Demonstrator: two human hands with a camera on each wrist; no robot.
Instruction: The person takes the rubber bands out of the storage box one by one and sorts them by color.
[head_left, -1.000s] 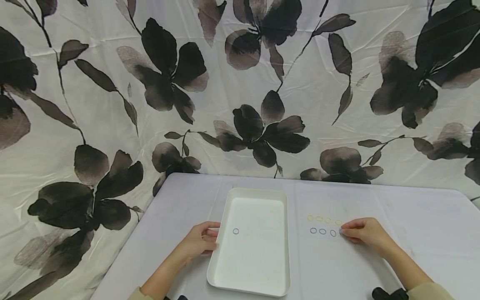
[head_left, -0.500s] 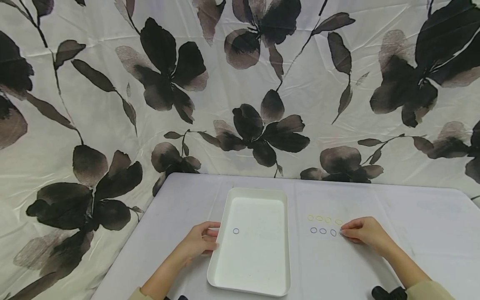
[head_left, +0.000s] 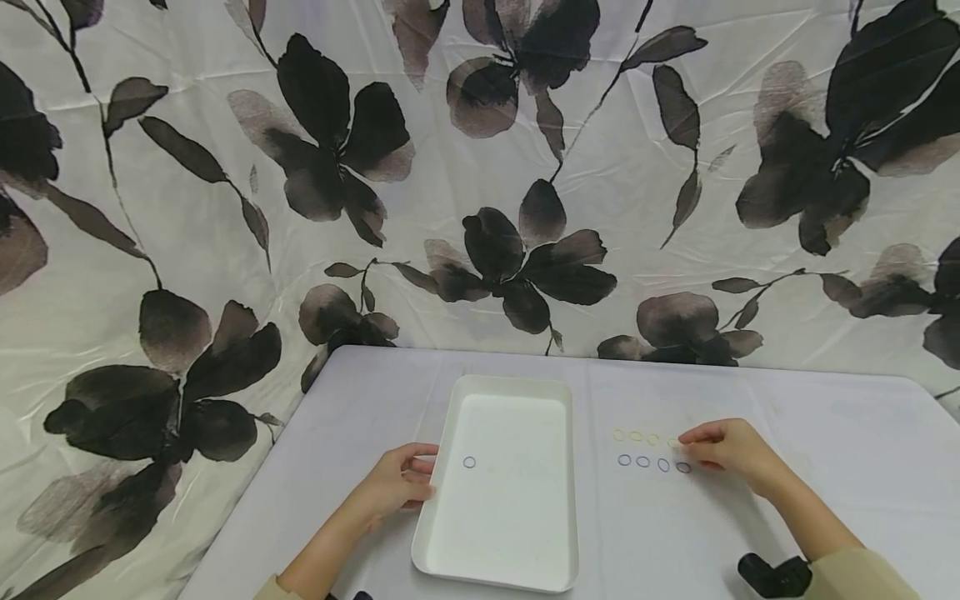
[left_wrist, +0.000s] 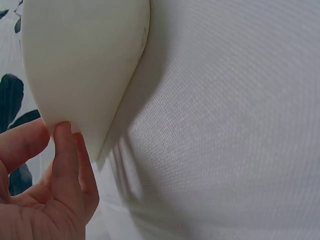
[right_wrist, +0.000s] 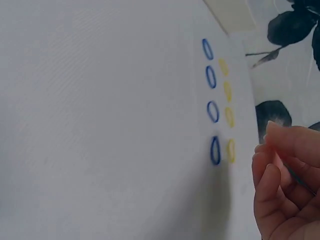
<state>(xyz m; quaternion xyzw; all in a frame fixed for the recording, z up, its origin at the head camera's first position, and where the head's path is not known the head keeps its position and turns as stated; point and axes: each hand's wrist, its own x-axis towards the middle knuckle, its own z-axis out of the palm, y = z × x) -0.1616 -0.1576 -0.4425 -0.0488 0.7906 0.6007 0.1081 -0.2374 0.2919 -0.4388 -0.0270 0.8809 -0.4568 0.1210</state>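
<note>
My left hand is at the left side of a white rectangular tray; its fingertips pinch the rim in the left wrist view. Inside the tray lies a thin dark blue ring. My right hand hovers at the right end of two rows of small thin rings, its fingers loosely bent with nothing visible between them. The front row is of blue rings, the back row of yellow rings. In the head view, the fingertips overlap the last yellow ring.
A white cloth covers the table. Behind it hangs a white curtain with dark flowers. Black wrist gear shows below the right forearm.
My right hand has let go of the last blue ring of the front row and lifted slightly up and back. That ring now shows fully on the cloth. The left hand holds still.
</note>
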